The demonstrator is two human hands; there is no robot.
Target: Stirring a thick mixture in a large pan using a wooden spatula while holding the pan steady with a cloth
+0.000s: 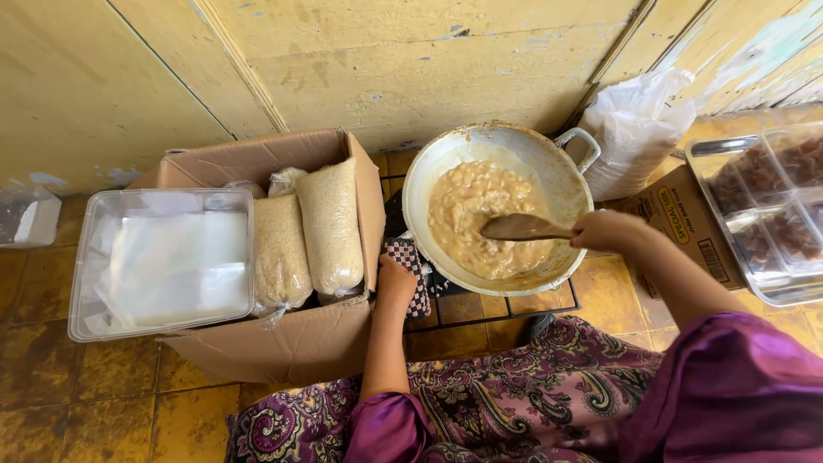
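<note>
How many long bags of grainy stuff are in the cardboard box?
2 long bags: one beside the clear plastic tub, one against the cardboard box wall near the wok. Smaller knotted bags behind; more may be hidden.

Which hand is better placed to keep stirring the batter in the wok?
Right hand: it grips the wooden spatula in the batter. Left hand holds a checkered cloth at the wok rim.

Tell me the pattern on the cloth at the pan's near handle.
Small dark-and-light checks; the cloth, gripped by the left hand, shows in the head view.
</note>
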